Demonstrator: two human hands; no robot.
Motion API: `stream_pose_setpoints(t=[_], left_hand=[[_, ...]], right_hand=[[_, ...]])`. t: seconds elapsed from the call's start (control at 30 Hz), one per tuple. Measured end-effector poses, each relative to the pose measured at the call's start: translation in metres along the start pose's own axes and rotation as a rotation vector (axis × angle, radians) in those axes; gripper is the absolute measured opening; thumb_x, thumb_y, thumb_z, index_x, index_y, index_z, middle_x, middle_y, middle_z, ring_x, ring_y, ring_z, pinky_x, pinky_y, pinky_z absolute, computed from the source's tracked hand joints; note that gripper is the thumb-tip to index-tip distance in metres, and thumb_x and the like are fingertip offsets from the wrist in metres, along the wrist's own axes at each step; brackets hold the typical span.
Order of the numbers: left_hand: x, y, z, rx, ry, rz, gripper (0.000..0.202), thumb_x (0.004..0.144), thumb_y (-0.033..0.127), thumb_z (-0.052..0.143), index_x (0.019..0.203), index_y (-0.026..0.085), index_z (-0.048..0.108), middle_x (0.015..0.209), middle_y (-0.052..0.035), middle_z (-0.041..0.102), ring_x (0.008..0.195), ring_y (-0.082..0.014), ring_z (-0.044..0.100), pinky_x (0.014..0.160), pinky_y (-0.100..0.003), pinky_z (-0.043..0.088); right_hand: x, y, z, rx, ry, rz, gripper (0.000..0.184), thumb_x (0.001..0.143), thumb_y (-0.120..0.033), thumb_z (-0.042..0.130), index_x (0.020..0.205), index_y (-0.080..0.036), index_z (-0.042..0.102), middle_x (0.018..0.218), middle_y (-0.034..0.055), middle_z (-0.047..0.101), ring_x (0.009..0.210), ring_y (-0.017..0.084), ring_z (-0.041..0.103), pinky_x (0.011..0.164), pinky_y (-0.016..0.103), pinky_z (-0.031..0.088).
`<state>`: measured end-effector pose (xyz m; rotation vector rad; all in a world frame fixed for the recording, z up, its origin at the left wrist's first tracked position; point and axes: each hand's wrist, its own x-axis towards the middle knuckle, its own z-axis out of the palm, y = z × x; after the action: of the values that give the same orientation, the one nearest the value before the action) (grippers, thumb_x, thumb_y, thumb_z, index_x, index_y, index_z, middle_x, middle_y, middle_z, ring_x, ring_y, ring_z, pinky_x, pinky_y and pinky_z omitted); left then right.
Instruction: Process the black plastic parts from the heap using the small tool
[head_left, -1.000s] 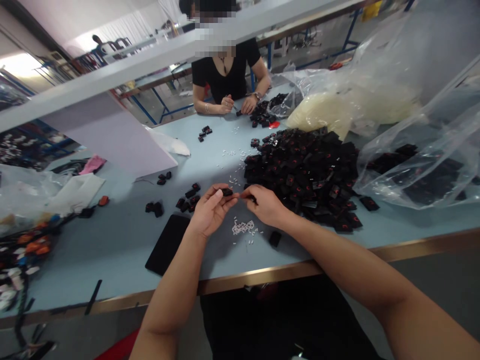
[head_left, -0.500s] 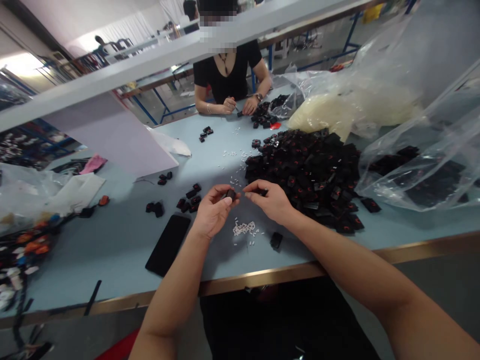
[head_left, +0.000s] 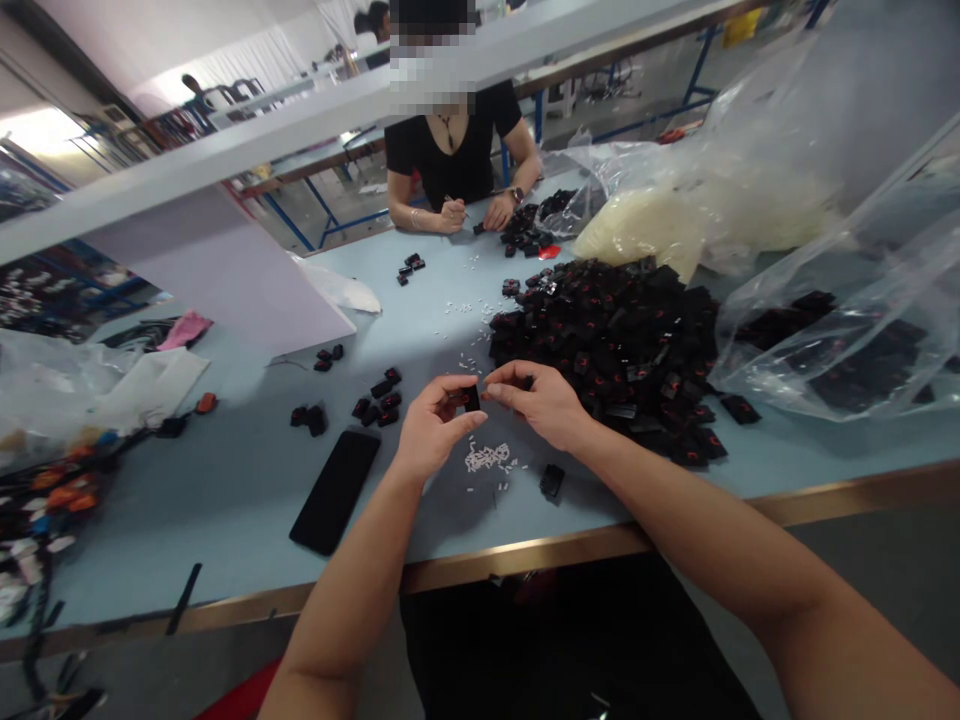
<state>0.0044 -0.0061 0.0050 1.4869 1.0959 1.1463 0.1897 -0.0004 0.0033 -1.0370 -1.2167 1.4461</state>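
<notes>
Between the thumb and fingers of my left hand (head_left: pixel 433 428) is a small black plastic connector housing (head_left: pixel 470 399) with a bit of red on its face. My right hand (head_left: pixel 541 400) is closed in a pinch just to the right of it, its fingertips almost at the housing. Something small and dark shows at the right fingers, but what they grip is too small to name. Below the hands lies a little heap of white pins (head_left: pixel 487 457). A single black housing (head_left: pixel 553 481) rests near the table edge.
A large pile of black housings (head_left: pixel 615 340) spreads to the right, beside clear plastic bags (head_left: pixel 847 350). At left are a black phone (head_left: pixel 335 492), several loose housings (head_left: pixel 380 400) and a white divider panel (head_left: pixel 225 270). Across the table a co-worker (head_left: pixel 454 160) handles similar parts.
My left hand has turned the housing so its face with red shows, and the thumb has moved down to its lower edge. My right hand stays nearly in place.
</notes>
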Motion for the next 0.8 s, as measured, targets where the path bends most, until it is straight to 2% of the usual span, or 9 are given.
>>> stream_pose_setpoints(t=[0.1,0.3,0.47,0.6,0.8], left_hand=[[-0.0004,0.0018,0.0022,-0.014,-0.012,0.015,0.046,0.063,0.025,0.087,0.105,0.023,0.069,0.101,-0.0040,0.070,0.089,-0.0191,0.067,0.086,-0.035,0.054],[-0.0015,0.0009,0.0023,0.044,-0.006,0.061,0.045,0.063,0.026,0.087,0.105,0.022,0.070,0.103,-0.0049,0.067,0.090,-0.0186,0.066,0.086,-0.034,0.054],[-0.0017,-0.0020,0.0003,0.132,-0.022,0.153,0.041,0.068,0.026,0.085,0.106,0.024,0.072,0.107,-0.0055,0.063,0.096,-0.0191,0.063,0.088,-0.033,0.052],[-0.0012,-0.0006,-0.0002,0.237,-0.022,0.213,0.038,0.069,0.027,0.084,0.105,0.026,0.073,0.106,-0.0060,0.065,0.098,-0.0208,0.062,0.088,-0.034,0.051],[-0.0014,0.0037,0.0001,0.310,0.002,0.229,0.037,0.068,0.025,0.085,0.103,0.028,0.075,0.106,-0.0062,0.068,0.099,-0.0235,0.063,0.092,-0.039,0.050]], right_hand=[[-0.0009,-0.0027,0.0001,0.036,-0.051,0.059,0.034,0.072,-0.048,0.072,0.086,-0.017,0.068,0.073,0.0016,0.065,0.054,0.010,0.040,0.050,0.025,0.030],[-0.0011,-0.0027,-0.0002,0.059,-0.065,0.077,0.041,0.063,-0.055,0.078,0.074,-0.017,0.068,0.063,-0.0013,0.057,0.052,0.009,0.036,0.050,0.026,0.027],[0.0006,0.0011,-0.0010,0.024,-0.069,0.021,0.041,0.065,-0.055,0.078,0.073,-0.016,0.068,0.062,-0.0017,0.055,0.058,0.011,0.044,0.055,0.027,0.033],[0.0014,0.0033,-0.0019,-0.035,-0.061,-0.009,0.037,0.068,-0.052,0.077,0.073,-0.016,0.068,0.066,-0.0006,0.059,0.063,0.013,0.048,0.060,0.028,0.038],[0.0029,0.0051,-0.0039,-0.116,-0.062,-0.048,0.029,0.071,-0.046,0.074,0.073,-0.017,0.069,0.068,0.0000,0.064,0.064,0.013,0.051,0.064,0.028,0.042]])
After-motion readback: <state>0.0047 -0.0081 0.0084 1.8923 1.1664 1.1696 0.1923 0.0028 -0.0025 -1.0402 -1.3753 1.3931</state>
